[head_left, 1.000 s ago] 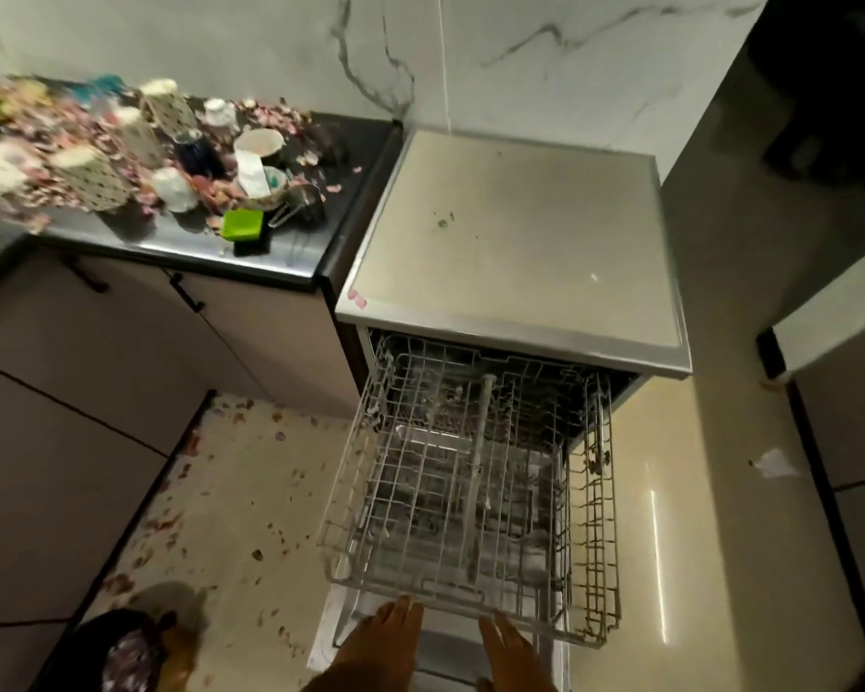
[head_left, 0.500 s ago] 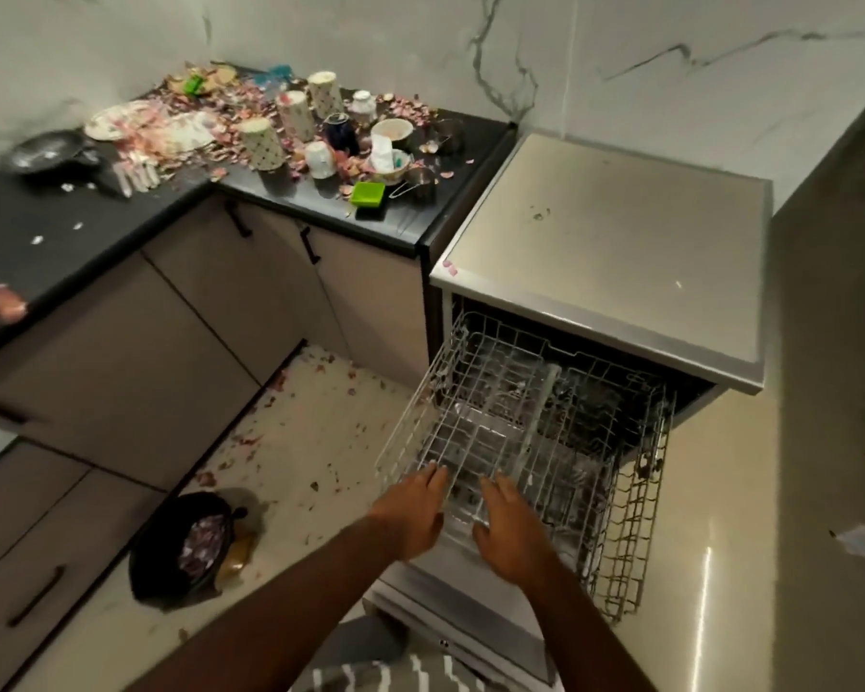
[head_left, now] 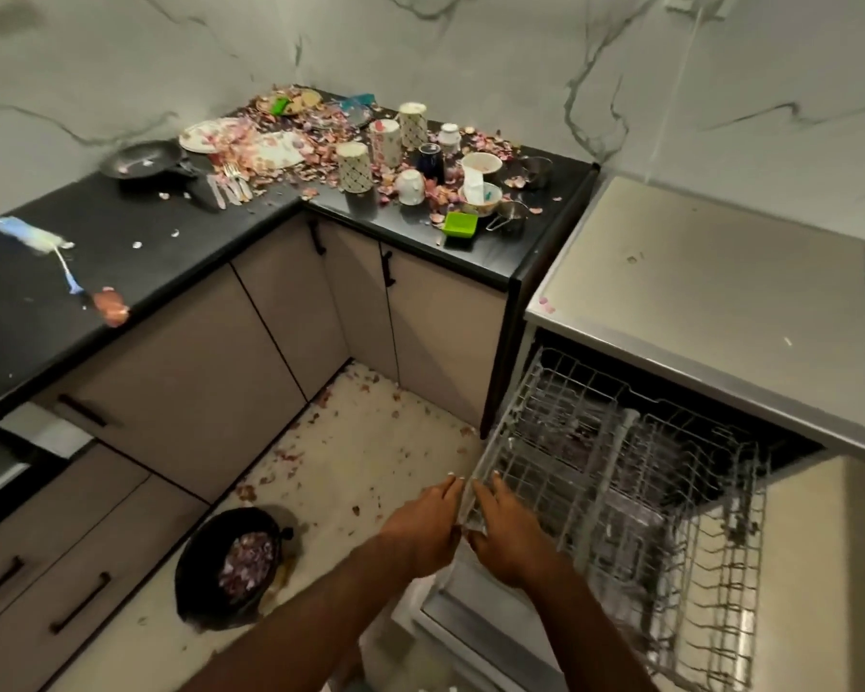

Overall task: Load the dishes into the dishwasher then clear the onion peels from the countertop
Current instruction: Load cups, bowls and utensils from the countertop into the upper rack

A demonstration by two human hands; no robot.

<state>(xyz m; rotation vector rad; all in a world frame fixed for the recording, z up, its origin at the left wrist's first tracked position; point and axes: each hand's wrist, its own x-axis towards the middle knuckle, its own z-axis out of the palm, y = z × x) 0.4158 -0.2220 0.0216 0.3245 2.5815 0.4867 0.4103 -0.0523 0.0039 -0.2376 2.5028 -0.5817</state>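
Note:
The dishwasher (head_left: pixel 720 302) stands at the right with its wire rack (head_left: pixel 620 467) pulled out and holding nothing. My right hand (head_left: pixel 508 536) grips the rack's front-left corner rim. My left hand (head_left: pixel 420 531) lies flat against the outside of that corner, fingers straight. On the black countertop (head_left: pixel 121 252) at the back are patterned cups (head_left: pixel 354 167), plates (head_left: pixel 206 134), a dark pan (head_left: pixel 141 159), bowls (head_left: pixel 481 164), cutlery (head_left: pixel 228 184) and a green container (head_left: pixel 460 224). Pink onion peels (head_left: pixel 320 157) are strewn among them.
A black bin bag (head_left: pixel 236 561) holding peels sits on the floor left of my hands, with more peels scattered over the floor (head_left: pixel 370 442). A blue-handled brush (head_left: pixel 36 239) lies on the left counter. Cabinet doors with dark handles run below the counter.
My view has swung left and back, showing the whole corner counter. Both hands have shifted from the rack's front edge to its front-left corner.

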